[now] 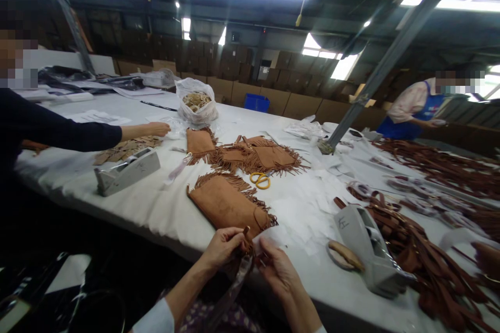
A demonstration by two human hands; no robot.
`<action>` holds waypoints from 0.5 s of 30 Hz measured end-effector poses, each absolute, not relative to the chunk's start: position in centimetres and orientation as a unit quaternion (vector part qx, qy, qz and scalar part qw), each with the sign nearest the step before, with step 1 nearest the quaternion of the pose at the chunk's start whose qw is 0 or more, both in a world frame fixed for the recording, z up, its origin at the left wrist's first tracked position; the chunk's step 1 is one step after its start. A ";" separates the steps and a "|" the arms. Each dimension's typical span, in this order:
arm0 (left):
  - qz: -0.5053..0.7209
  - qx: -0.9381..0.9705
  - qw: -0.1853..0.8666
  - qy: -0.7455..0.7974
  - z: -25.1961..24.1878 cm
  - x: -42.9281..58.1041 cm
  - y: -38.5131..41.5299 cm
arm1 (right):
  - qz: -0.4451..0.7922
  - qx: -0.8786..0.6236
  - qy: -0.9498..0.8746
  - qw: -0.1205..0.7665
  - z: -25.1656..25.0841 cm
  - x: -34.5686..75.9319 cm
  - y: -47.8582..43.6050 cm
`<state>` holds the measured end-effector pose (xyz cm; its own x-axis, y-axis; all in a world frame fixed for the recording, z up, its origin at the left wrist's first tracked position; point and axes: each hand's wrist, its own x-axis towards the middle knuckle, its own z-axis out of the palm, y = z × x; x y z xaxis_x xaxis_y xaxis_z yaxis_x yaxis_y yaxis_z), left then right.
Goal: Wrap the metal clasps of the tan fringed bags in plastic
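The left hand (224, 245) was nearly closed, thumb and fingers pinching the end of a brown strap (246, 232). The right hand (276, 266) was half curled and appeared to grip a white slip (271, 237) between thumb and fingers. Below the fingers, the strap hung in clear film (239, 277) past the near edge of the table (156, 205).

Risks, as judged: the strap was held only by its tip, so a pull from its hanging length could draw it out of the pinch. The film looked slick and loose; if it bunched or snagged on the table edge, it could tear or twist the strap. A fringed bag (226, 200) lay just beyond both hands, and a forward push could crease its fringe or drag it. Scissors (260, 180) lay behind the bag, near its fringe; a careless reach there could nick the leather.

Position: the strap's end stood upright at the left fingertips, between the two hands and close to the right fingers. Whether the right hand also touched the strap could not be told, nor whether the strap was joined to the bag. To the right, well apart, stood a tape dispenser (347, 226).
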<state>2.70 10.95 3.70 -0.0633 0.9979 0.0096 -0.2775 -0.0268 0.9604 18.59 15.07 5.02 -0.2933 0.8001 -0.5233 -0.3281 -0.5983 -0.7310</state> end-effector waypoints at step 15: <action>0.590 0.388 0.552 0.443 3.1 3.3 10.6 | 0.776 -0.459 -0.188 0.389 6.5 17.8 15.3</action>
<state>3.30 10.61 3.10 -0.0894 0.9955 -0.0307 -0.3071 0.0017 0.9517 17.80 15.34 6.55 -0.2761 0.7760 -0.5671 -0.4315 -0.6273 -0.6483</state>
